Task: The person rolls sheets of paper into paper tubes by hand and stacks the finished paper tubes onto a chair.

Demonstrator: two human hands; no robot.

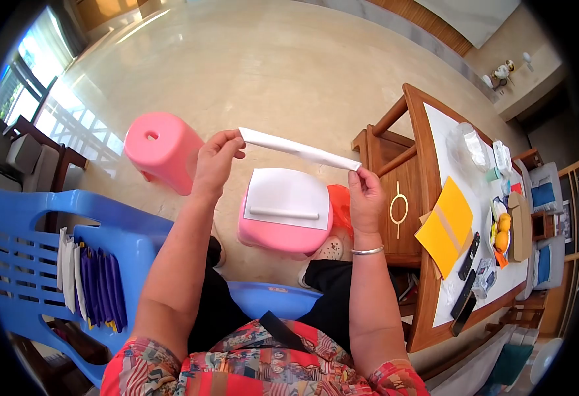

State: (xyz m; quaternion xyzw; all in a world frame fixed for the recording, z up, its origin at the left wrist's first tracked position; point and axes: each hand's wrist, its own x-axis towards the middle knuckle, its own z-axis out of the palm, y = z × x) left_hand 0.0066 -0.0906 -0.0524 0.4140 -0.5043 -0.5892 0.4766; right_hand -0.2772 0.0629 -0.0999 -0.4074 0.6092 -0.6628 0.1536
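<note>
A long white strip of folded or rolled paper [299, 150] is stretched in the air between my two hands. My left hand [215, 164] pinches its left end between thumb and fingers. At the lower right end, my right hand [368, 203] grips the strip the same way. Below it, a white sheet [286, 187] lies on a pink stool [276, 241]. Across the near part of that sheet rests a slim white rod [283, 213]; neither hand touches it.
Another pink stool [161, 148] stands to the left. A blue plastic chair [78, 204] at my left has purple and white folded items [95, 284] on it. To my right, a wooden table [428, 290] holds a yellow envelope [449, 228], remotes [469, 256] and fruit [503, 231]. An orange-red bag [341, 206] is by the stool.
</note>
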